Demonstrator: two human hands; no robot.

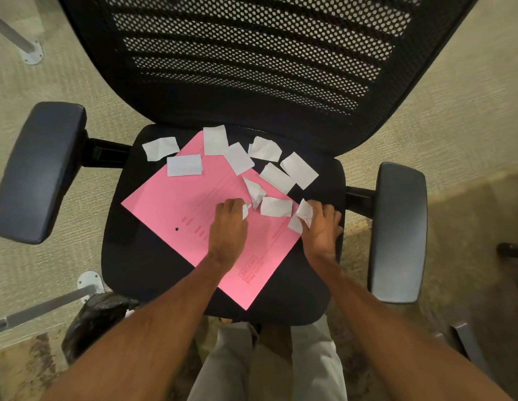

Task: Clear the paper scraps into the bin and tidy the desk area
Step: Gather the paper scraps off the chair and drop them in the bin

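About twelve scraps (275,206), one pink folder (176,204), left hand (227,224), right hand (321,227)

Black mesh office chair (252,105) on beige carpet (460,91), grey table legs (16,34)

A black chair (252,68) with a perforated mesh back stood on beige carpet (454,96). A pink folder (176,204) lay flat on its dark seat (142,256), turned cornerwise, printed side up. A padded armrest flanked the seat at left (38,169) and at right (399,233). Two grey metal legs, one far (17,39) and one near (49,305), stood left of the chair.
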